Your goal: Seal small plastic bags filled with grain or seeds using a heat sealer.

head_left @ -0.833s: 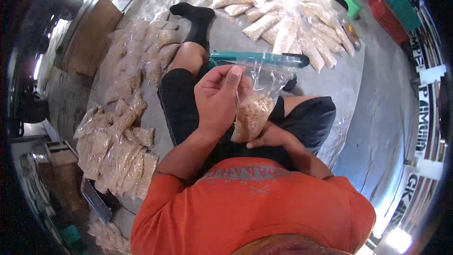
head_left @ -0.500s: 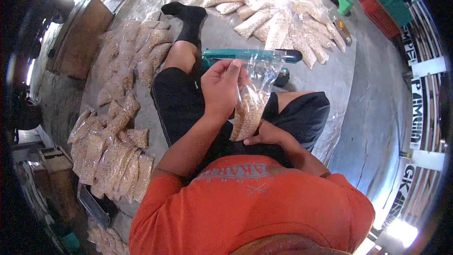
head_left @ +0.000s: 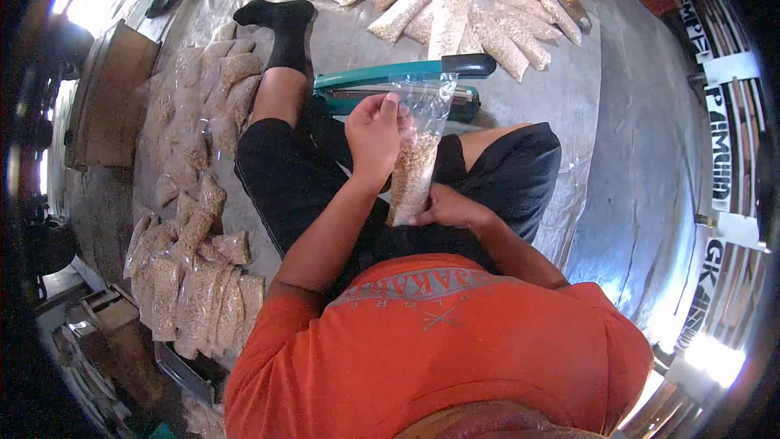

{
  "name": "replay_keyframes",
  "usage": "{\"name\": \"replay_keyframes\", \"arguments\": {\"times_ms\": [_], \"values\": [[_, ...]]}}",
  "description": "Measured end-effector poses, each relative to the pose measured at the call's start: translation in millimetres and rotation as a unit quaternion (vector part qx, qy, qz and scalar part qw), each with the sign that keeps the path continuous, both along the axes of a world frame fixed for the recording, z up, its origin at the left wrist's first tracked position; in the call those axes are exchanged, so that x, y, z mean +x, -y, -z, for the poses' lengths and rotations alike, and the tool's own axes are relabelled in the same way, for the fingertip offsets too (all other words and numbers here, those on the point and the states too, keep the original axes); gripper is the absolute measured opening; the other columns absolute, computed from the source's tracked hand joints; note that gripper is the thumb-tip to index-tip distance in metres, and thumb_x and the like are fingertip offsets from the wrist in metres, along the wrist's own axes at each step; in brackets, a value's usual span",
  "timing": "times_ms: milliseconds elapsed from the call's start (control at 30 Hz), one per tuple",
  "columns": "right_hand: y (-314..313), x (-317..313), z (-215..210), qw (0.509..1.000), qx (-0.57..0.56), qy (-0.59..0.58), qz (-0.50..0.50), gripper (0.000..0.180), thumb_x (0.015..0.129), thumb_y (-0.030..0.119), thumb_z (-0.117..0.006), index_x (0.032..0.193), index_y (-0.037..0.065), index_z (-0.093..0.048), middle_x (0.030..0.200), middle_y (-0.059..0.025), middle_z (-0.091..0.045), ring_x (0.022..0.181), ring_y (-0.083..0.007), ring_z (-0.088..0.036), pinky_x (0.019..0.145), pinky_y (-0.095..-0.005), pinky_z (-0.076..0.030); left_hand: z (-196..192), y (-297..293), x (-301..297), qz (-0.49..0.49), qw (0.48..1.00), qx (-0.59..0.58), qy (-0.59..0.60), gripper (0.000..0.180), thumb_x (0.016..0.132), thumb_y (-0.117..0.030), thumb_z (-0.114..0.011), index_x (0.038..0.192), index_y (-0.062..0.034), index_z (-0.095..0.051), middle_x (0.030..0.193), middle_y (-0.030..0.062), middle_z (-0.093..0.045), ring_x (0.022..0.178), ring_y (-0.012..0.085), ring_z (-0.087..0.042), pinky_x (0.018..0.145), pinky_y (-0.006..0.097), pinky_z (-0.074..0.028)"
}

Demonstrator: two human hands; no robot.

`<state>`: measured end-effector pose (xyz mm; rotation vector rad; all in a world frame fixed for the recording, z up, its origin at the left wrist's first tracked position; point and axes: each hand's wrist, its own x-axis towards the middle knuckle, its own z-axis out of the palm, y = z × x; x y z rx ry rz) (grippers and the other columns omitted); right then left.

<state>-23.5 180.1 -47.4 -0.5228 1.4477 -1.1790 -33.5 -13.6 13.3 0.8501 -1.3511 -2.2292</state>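
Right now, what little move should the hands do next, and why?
Perhaps ease the top of the bag into the gap of the sealer. The left hand pinches it near that top, the right hand touches its filled bottom, and the top overlaps the sealer in view.

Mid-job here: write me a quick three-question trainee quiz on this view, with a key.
1. Which hand grips the clear bag near its top?
2. True or false: the held bag is empty.
3. Fill in: the long-armed device just beyond the hands is ____ with a black handle end.

Key:
1. The left hand; the right hand is at the base.
2. False; pale pieces fill its lower part.
3. Teal.
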Motion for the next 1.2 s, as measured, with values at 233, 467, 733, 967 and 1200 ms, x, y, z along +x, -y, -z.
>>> {"name": "replay_keyframes", "arguments": {"times_ms": [233, 467, 733, 967, 1200], "values": [[0.4, -9.7, -81.9, 0.997, -0.06, -0.014, -0.043, 0.073, 0.08, 0.022, -0.09, 0.139, -0.001, -0.055, 0.131, -0.0109, -0.066, 0.12, -0.0206, -0.062, 0.106, -0.0375, -0.048, -58.2, 55.2, 70.6, -0.119, 0.966, -0.075, -0.216, 0.045, 0.102, -0.041, -0.065, 0.118, 0.0007, -0.065, 0.107, 0.0159, -0.07, 0.097, 0.0257, -0.07, 0.085, 0.041, -0.059], [36.5, 0.7, -122.5, 0.994, 0.052, -0.092, 0.009, 0.043, 0.092, 0.026, -0.079, 0.122, -0.002, -0.066, 0.106, -0.0034, -0.073, 0.09, -0.0106, -0.066, 0.082, -0.0285, -0.053, 39.6, 25.9, 111.6, -0.044, 0.826, 0.499, -0.26, 0.091, 0.087, -0.079, -0.054, 0.136, -0.003, -0.054, 0.128, 0.0226, -0.064, 0.115, 0.0397, -0.063, 0.104, 0.059, -0.048], [23.8, 13.8, -162.1, 0.995, 0.044, -0.043, 0.076, 0.044, 0.093, 0.031, -0.077, 0.119, -0.003, -0.067, 0.105, -0.0058, -0.073, 0.092, -0.0125, -0.067, 0.083, -0.0297, -0.054, 75.1, 26.2, 104.5, -0.008, 0.825, 0.526, -0.205, 0.051, 0.1, -0.052, -0.06, 0.117, -0.0043, -0.064, 0.112, 0.0195, -0.071, 0.105, 0.0379, -0.068, 0.1, 0.057, -0.051], [2.6, -2.3, -185.4, 0.996, 0.049, -0.007, 0.075, 0.047, 0.09, 0.021, -0.079, 0.126, -0.006, -0.064, 0.112, -0.0066, -0.072, 0.099, -0.0135, -0.067, 0.092, -0.0306, -0.052, 55.5, 9.3, 95.6, 0.015, 0.794, 0.579, -0.187, 0.043, 0.102, -0.043, -0.06, 0.121, -0.005, -0.064, 0.112, 0.0162, -0.071, 0.107, 0.0339, -0.067, 0.103, 0.054, -0.05], [-21.6, -22.5, -107.8, 0.95, 0.166, -0.25, -0.091, 0.036, 0.086, 0.021, -0.079, 0.116, 0.003, -0.069, 0.101, -0.0136, -0.074, 0.096, -0.0265, -0.07, 0.09, -0.0395, -0.053, -1.8, 34.7, 91.2, -0.004, 0.956, 0.24, -0.168, 0.034, 0.094, -0.01, -0.065, 0.127, -0.0012, -0.06, 0.107, 0.0085, -0.07, 0.096, 0.0235, -0.071, 0.089, 0.041, -0.059]]}}
